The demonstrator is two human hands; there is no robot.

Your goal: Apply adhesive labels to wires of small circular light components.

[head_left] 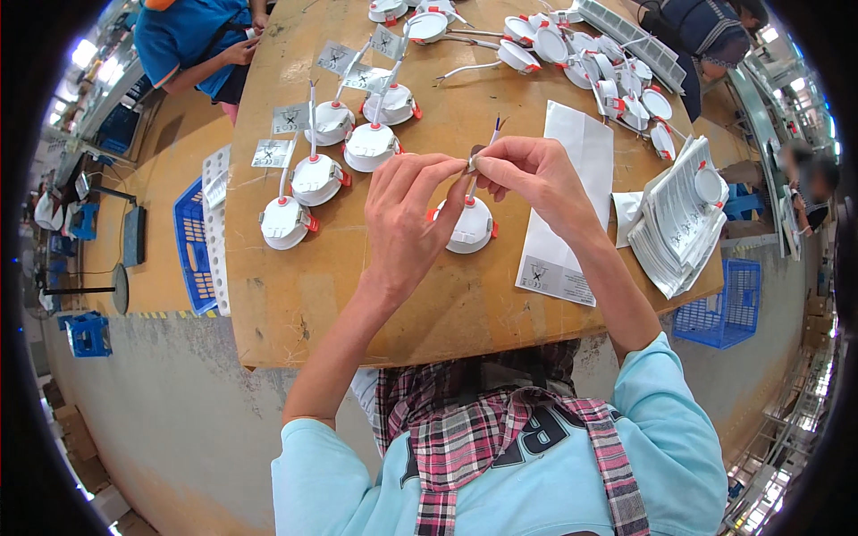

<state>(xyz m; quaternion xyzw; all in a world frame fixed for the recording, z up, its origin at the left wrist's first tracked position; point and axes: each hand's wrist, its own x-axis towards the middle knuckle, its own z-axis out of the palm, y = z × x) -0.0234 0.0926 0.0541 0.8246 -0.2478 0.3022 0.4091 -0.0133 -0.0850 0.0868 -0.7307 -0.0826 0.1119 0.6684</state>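
A white round downlight (469, 225) with red spring clips stands on the table in front of me, its cable (494, 132) rising with bare wire ends. My left hand (407, 210) and my right hand (529, 174) meet above it, thumbs and forefingers pinched on the cable. A small pale bit shows between the fingertips; I cannot make out what it is. To the left stand several similar downlights (315, 181), cables upright, with grey and white printed labels (271, 153) stuck round them like flags. Beside my right hand lies a white label sheet (572, 161), one grey label at its near end.
A heap of downlights (550, 45) lies at the far right beside a white slotted tray (630, 40). A stack of label sheets (675, 223) sits at the right edge, a lamp on top. Blue crates (192, 241) flank the table. Another person (192, 49) stands far left.
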